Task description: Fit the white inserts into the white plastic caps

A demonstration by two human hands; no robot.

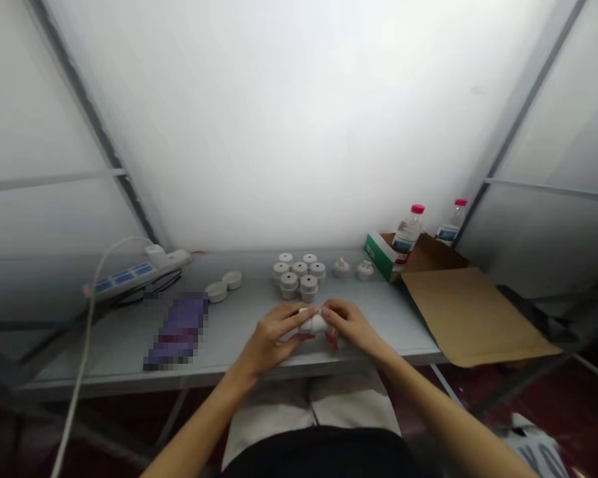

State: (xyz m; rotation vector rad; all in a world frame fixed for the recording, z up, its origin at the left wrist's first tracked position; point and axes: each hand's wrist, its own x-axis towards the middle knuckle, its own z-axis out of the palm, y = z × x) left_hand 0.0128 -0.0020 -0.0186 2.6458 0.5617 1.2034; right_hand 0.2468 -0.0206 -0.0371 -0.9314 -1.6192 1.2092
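Note:
Near the table's front edge, my left hand [277, 333] and my right hand [351, 323] both grip a small white round part [318, 324] between their fingers. Just behind it stands a cluster of several white round pieces [299, 269] with small dark holes on top. To the right of the cluster lie two white pieces with raised tops, one [341, 268] beside the other [364, 270]. Two shallow white round cups, a nearer one [217, 292] and a farther one [232, 280], sit left of the cluster.
A power strip [144, 271] with a white cable lies at the left, behind a pixelated purple item [179, 330]. On the right, an open cardboard box [472, 312] holds a bottle [408, 236]; another bottle [450, 224] stands behind. White sheeting [299, 133] rises behind the table [259, 332].

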